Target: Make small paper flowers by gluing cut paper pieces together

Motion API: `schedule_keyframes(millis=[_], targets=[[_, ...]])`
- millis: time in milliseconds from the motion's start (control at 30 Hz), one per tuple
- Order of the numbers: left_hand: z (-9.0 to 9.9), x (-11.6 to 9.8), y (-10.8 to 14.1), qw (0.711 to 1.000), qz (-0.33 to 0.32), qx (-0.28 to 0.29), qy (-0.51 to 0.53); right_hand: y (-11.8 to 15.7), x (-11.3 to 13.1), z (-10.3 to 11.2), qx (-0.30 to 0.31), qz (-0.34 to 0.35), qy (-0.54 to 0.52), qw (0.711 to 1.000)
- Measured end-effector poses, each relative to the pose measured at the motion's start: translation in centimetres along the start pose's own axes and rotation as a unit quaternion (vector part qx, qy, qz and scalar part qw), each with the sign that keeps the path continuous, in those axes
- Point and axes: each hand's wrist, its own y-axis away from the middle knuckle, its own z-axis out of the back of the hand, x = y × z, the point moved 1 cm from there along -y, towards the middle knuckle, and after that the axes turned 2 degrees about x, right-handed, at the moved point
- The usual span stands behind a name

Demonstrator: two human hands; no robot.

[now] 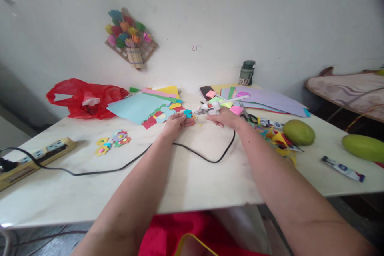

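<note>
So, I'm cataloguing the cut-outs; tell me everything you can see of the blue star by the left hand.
The star is small, flat and bright blue, with short points; it looks like cut paper. It sits at the fingers of the left hand, which seem to pinch its edge. The glue gun is close on its right; contact is unclear.

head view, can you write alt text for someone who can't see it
A person's left hand holds a blue paper star and the right hand holds a glue gun aimed toward it, above a white table. Around them lie paper cutouts, coloured sheets, a red bag, a power strip and two green fruits.
</note>
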Motion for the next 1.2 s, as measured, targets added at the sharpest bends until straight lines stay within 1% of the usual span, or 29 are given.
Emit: schedule_keyframes(millis=[100, 233, 400, 633, 867, 1200], targets=[[0.02, 0.04, -0.01, 1.0, 0.001, -0.003, 0.003, -0.19, -0.31, 0.16, -0.01, 0.009, -0.034, 0.999], [0.38, 0.32, -0.33, 1.0, -0.001, 0.001, 0.001, -0.33, -0.56, 0.3, -0.008, 0.016, -0.046, 0.999], [0.74, 0.52, -0.53, 1.0, -0.003, 0.018, -0.002, -0.33, -0.58, 0.23, -0.006, 0.019, -0.044, 0.999], [0.43, 0.26, -0.27, 1.0, 0.002, 0.014, 0.0, -0.41, -0.58, -0.11, -0.013, 0.001, -0.031, 0.999], [0.48, 0.33, -0.33, 1.0, 0.001, 0.027, -0.002, -0.46, -0.72, -0.28, -0.007, 0.004, -0.024, 1.0], [0.21, 0.14, -0.2, 1.0, -0.001, 0.006, -0.002, -0.11, -0.36, -0.05, 0.0, -0.011, -0.002, 1.0]])
